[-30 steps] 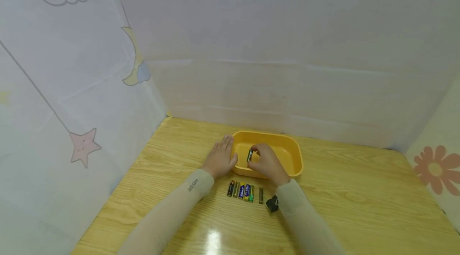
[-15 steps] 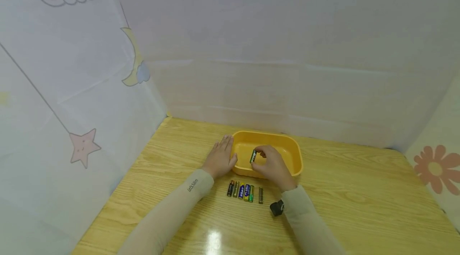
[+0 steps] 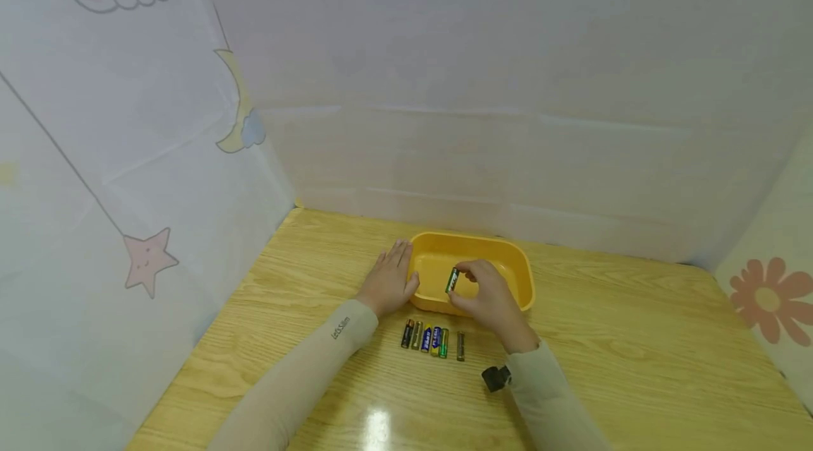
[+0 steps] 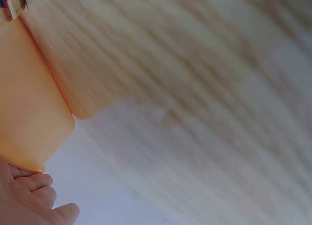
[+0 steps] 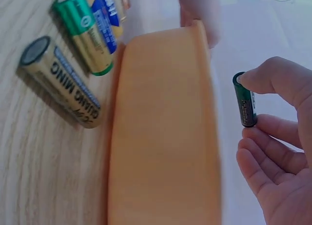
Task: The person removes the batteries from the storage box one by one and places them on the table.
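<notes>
A small dark green battery (image 3: 452,280) is pinched at its two ends by the thumb and fingers of my right hand (image 3: 490,299), above the yellow plastic basin (image 3: 526,274). In the right wrist view, the battery (image 5: 245,99) shows beyond the basin's rim. My left hand (image 3: 389,280) lies against the basin's left side, its fingers extended along the rim. Part of that hand (image 4: 31,198) shows in the left wrist view. Several batteries (image 3: 426,338) stand in a row before the basin, and a gold battery (image 3: 460,346) lies just right of them.
A wooden table (image 3: 635,338) carries the basin and batteries. White patterned sheeting (image 3: 508,84) rises behind the table and on both sides. A black wrist camera (image 3: 495,378) sits at my right cuff.
My right hand has drifted right and toward me with the green battery, which is still over the basin. The left hand and the batteries on the table have stayed put.
</notes>
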